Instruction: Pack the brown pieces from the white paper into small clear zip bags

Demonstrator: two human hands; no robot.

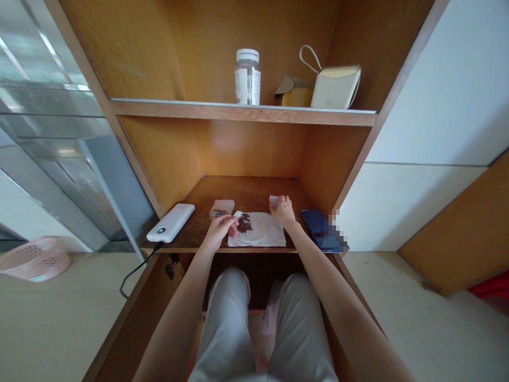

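Note:
A white cloth or paper sheet [267,231] lies spread on the cabinet's lower shelf. Small dark brown pieces [245,223] are heaped on its left part. At its left edge, my left hand [221,229] is closed, pinching a small white piece [238,214] whose kind I cannot make out. Just behind that hand is a small clear plastic bag [223,206] with thin items in or beside it. Past the sheet's far right corner, my right hand [283,211] is closed around a small translucent packet [273,201], partly hidden by the fingers.
To the left lies a white power bank [170,223] with a black cable [137,269]. A dark phone [323,229] rests on the right. On the upper shelf stand a clear bottle [247,77] and a cream case with a strap [334,87]. A pink basket [35,259] sits on the floor.

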